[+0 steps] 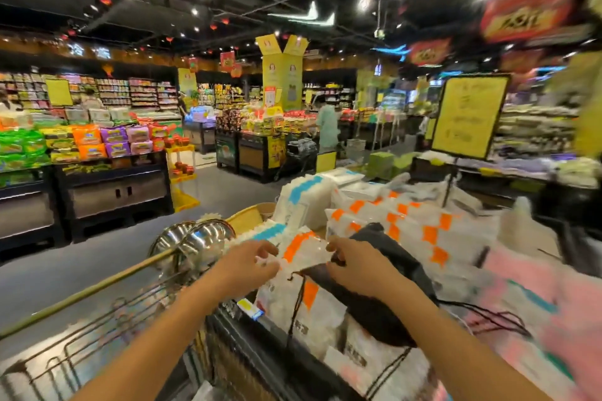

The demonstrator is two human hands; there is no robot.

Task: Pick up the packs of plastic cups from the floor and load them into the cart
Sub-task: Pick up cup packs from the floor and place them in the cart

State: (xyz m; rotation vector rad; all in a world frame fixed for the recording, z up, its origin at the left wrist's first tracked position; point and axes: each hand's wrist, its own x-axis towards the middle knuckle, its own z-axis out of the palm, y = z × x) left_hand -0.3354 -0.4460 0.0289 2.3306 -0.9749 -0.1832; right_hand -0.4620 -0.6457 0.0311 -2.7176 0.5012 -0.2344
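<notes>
The cart (239,327) is heaped with cup packs. The left hand (250,265) and right hand (358,267) each pinch the orange-marked pack (301,251) on top. Open floor (65,273) lies at 9 o'clock.

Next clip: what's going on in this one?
In a supermarket aisle, a person's left hand and right hand grip the two ends of a clear-wrapped pack of plastic cups with orange patches, held over the dark-walled cart. More orange-patched packs and blue-patched packs are already piled there, and a black drawstring bag lies on them.
</notes>
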